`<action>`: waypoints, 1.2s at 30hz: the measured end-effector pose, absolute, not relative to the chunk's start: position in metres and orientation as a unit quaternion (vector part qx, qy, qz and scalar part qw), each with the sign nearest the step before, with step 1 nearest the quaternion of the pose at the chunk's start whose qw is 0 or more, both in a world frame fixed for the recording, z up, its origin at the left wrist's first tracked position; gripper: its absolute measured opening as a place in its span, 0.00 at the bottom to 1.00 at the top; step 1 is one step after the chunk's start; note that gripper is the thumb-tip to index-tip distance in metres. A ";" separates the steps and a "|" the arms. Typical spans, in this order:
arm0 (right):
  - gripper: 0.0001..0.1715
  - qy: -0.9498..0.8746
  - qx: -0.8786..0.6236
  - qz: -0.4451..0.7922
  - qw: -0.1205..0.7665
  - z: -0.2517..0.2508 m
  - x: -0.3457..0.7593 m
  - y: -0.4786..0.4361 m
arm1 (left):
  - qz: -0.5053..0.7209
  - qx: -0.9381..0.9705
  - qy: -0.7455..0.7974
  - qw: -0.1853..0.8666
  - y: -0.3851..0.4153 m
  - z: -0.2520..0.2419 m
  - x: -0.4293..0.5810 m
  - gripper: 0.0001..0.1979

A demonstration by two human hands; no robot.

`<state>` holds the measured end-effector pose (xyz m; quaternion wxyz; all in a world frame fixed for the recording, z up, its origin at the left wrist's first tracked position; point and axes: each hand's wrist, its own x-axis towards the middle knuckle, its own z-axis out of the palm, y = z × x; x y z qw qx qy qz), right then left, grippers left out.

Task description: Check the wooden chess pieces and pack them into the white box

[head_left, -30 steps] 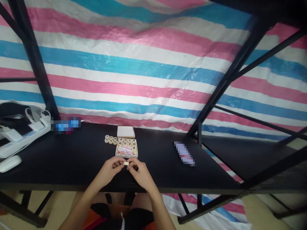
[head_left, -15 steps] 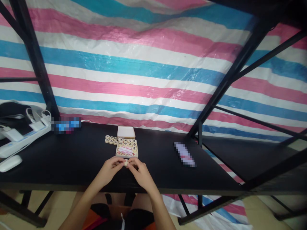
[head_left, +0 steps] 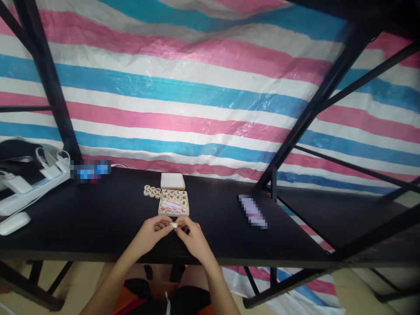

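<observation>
Between my two hands is a small round Chinese chess piece (head_left: 174,225), tilted so its pale edge faces me. My left hand (head_left: 155,229) pinches it from the left with thumb and fingers, and my right hand (head_left: 189,231) pinches it from the right. Just beyond my fingertips lies an open white box (head_left: 173,214) holding several chess pieces with black and red characters, with a crumpled pink-and-white wrapper (head_left: 172,205) on top. Left of the box, several loose chess pieces (head_left: 152,191) sit grouped on the black table.
The white box lid (head_left: 173,180) lies behind the box. A phone-like blurred object (head_left: 252,211) is on the right of the black table (head_left: 216,236). At the left are a power strip (head_left: 36,188) with plugs, a white mouse-shaped object (head_left: 14,224) and a blurred blue item (head_left: 91,171).
The chess piece has been turned between my fingers, so its edge now shows. Both hands stay in nearly the same place; the box and loose pieces have not moved.
</observation>
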<state>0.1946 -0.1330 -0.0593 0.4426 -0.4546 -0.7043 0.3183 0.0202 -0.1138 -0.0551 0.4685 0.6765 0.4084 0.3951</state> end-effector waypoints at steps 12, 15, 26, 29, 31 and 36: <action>0.11 -0.713 -0.454 0.316 0.430 -0.058 0.194 -0.135 | 0.396 0.683 0.429 0.439 -0.112 -0.057 0.018 0.13; 0.13 -0.721 -0.463 0.291 0.426 -0.060 0.193 -0.135 | 0.393 0.695 0.430 0.422 -0.111 -0.060 0.017 0.14; 0.11 -0.732 -0.573 0.034 0.367 -0.038 0.192 -0.090 | 0.408 0.715 0.474 0.311 -0.109 -0.069 0.024 0.20; 0.09 -0.739 -0.598 0.018 0.310 -0.038 0.192 -0.073 | 0.398 0.725 0.482 0.291 -0.109 -0.072 0.025 0.18; 0.08 -0.740 -0.609 0.009 0.286 -0.042 0.194 -0.068 | 0.391 0.729 0.488 0.281 -0.109 -0.073 0.025 0.17; 0.13 -0.739 -0.607 -0.004 0.292 -0.047 0.195 -0.067 | 0.383 0.732 0.491 0.276 -0.108 -0.070 0.024 0.15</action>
